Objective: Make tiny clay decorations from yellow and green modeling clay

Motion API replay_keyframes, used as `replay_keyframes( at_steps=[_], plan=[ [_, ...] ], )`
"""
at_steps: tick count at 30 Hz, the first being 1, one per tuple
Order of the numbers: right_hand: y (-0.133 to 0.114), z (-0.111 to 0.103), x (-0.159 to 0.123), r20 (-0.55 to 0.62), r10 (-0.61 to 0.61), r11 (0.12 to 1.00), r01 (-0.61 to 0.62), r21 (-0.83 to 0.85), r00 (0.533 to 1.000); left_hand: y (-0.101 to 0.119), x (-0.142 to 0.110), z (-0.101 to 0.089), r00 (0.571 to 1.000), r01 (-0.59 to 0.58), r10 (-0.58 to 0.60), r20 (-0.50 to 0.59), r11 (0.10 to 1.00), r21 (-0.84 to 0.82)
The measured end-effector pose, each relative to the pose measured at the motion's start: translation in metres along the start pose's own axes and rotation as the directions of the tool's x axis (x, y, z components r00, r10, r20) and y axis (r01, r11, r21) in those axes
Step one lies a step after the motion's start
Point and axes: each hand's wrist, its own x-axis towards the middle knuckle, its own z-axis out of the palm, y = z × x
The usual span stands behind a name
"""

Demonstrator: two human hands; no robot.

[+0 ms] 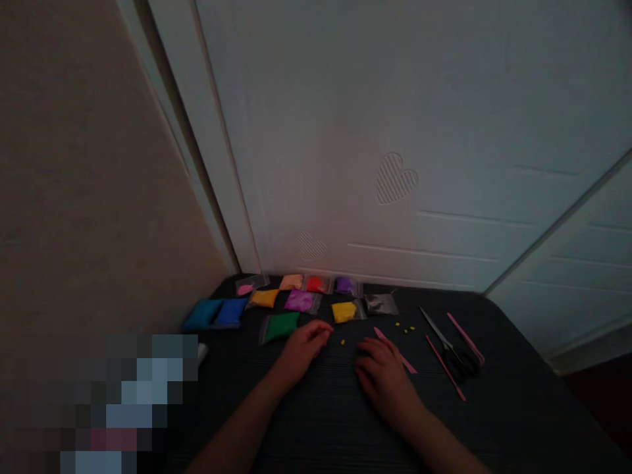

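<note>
My left hand (305,345) rests on the dark table (316,421) with its fingers curled together just right of a green clay bag (280,326); whether it holds anything is hidden. My right hand (381,372) lies palm down on the table with fingers loosely bent, beside a pink stick (395,352). A tiny yellow clay bit (342,342) sits between the hands. A yellow clay bag (344,311) lies just beyond them, and a few more yellow bits (405,328) lie to its right.
Several small clay bags line the table's back: blue (217,313), orange (264,298), magenta (299,301), red (316,284), purple (344,284), black (380,303). Black scissors (451,352) and two more pink sticks (465,338) lie at the right. A white door (395,131) stands behind.
</note>
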Motion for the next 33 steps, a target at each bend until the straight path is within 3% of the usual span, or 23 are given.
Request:
replay_keyframes(
  at_steps=[3,6,10,15,25,33],
  plan=[
    [0.004,-0.009,0.000,-0.027,0.024,1.000,-0.025,-0.014,0.999,0.001,-0.002,0.002,1.000,-0.030,0.031,-0.006,0.997,0.066],
    [0.015,-0.021,0.000,-0.079,0.120,0.990,-0.125,-0.060,0.990,0.007,-0.009,0.006,0.995,-0.096,0.087,0.045,0.967,0.235],
    [0.031,-0.033,-0.003,-0.068,0.319,0.927,-0.326,-0.183,0.945,0.018,-0.022,0.017,0.960,-0.275,0.195,0.202,0.796,0.540],
    [0.038,-0.031,-0.006,-0.011,0.404,0.893,-0.398,-0.209,0.915,0.019,-0.026,0.028,0.928,-0.372,0.232,0.291,0.613,0.697],
    [0.045,-0.027,-0.005,0.071,0.463,0.883,-0.452,-0.126,0.884,0.013,-0.025,0.041,0.937,-0.347,0.225,0.266,0.544,0.764],
    [0.037,-0.027,-0.006,0.134,0.476,0.879,-0.470,-0.076,0.869,0.015,-0.022,0.068,0.949,-0.246,0.299,0.101,0.501,0.830]
  ],
)
